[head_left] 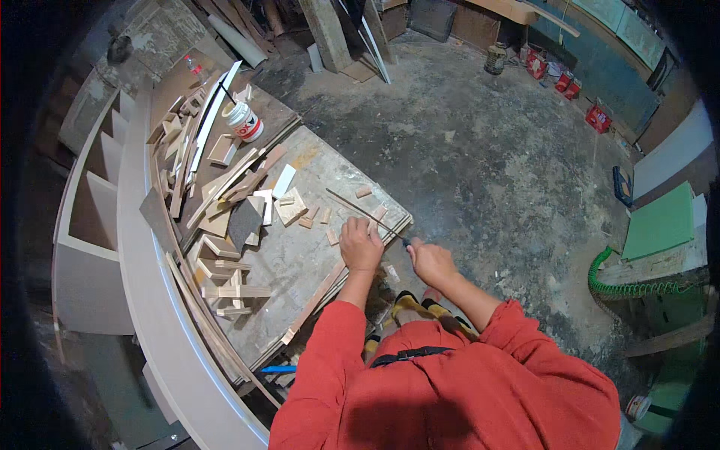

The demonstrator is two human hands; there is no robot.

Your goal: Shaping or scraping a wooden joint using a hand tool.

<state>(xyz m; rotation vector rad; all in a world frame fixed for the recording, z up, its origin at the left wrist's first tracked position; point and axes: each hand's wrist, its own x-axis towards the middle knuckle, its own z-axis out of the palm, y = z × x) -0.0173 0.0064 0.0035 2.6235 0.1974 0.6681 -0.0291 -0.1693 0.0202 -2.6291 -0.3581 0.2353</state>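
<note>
My right hand is closed around the dark handle of a long thin-bladed hand tool. Its blade slants up and left over the worktable's edge; I cannot tell whether it is a saw or a file. Beside the blade, my left hand presses down with bent fingers on a narrow wooden strip lying along the table's near edge. What the fingertips grip is partly hidden. Short wooden blocks lie scattered just beyond my left hand, next to a square wood piece.
Wood offcuts and frames crowd the left of the worktable, near a white glue tub. A long curved panel runs along the left. At right are a green coiled hose and a green board.
</note>
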